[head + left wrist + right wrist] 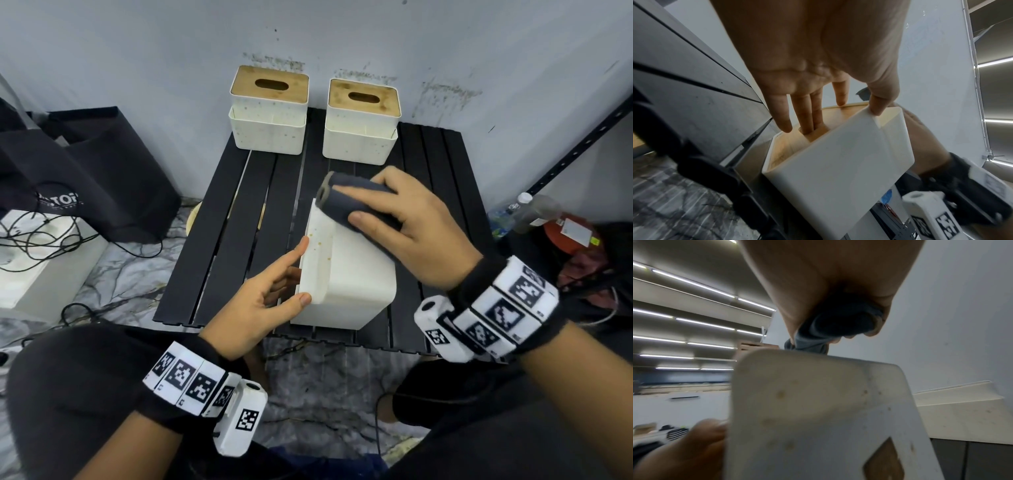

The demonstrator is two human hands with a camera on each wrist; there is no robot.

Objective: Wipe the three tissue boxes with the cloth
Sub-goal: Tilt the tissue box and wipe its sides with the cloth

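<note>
A white tissue box (pixel 356 291) lies tipped on its side at the front of the black slatted table (pixel 219 240), brown specks on its upper face. My left hand (pixel 287 277) grips its left end: in the left wrist view the fingers (pixel 807 120) reach into the slot of the wooden lid and the thumb presses the box (pixel 838 170) corner. My right hand (pixel 363 205) holds a folded dark grey cloth (pixel 329 192) against the box's far top edge; the cloth (pixel 818 337) shows above the box (pixel 818 402). Two more boxes (pixel 269 109) (pixel 361 121) stand upright at the back.
A wall runs right behind the two back boxes. A black bag (pixel 85 164) and a white unit with tangled cables (pixel 34 267) sit on the floor at the left. At the right are a metal rack upright (pixel 565 161), a plastic bottle (pixel 534 212) and a red object (pixel 565 236).
</note>
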